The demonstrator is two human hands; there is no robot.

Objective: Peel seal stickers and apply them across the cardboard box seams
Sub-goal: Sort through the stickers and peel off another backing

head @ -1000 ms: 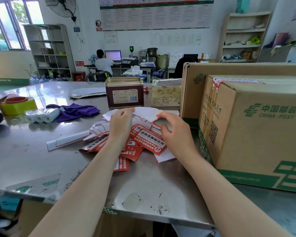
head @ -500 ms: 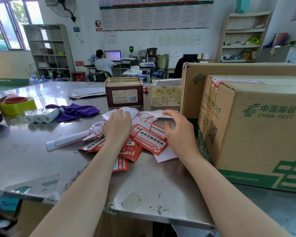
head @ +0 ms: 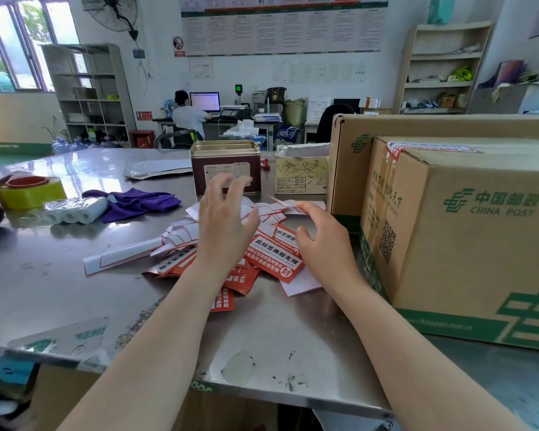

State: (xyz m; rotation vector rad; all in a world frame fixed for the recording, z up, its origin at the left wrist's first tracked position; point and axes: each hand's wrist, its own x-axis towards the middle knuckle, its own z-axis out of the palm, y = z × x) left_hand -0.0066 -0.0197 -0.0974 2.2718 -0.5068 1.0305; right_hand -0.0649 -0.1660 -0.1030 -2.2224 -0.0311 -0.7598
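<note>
Both your hands hover over the red seal stickers [head: 274,259], left hand [head: 223,219] fingers spread and blurred, right hand [head: 319,241] loosely curved, holding nothing, probably sorting; the cardboard box [head: 467,244] waits beside your right fingers.

A brown tin [head: 225,167], purple cloth [head: 134,203] and yellow tape roll [head: 28,191] sit on the steel table [head: 59,290].

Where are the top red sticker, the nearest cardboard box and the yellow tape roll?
Red sticker [head: 274,258], head view, on its printed face.
Cardboard box [head: 467,250], head view, on its front side panel.
Yellow tape roll [head: 31,194], head view, on its outer wall.
</note>
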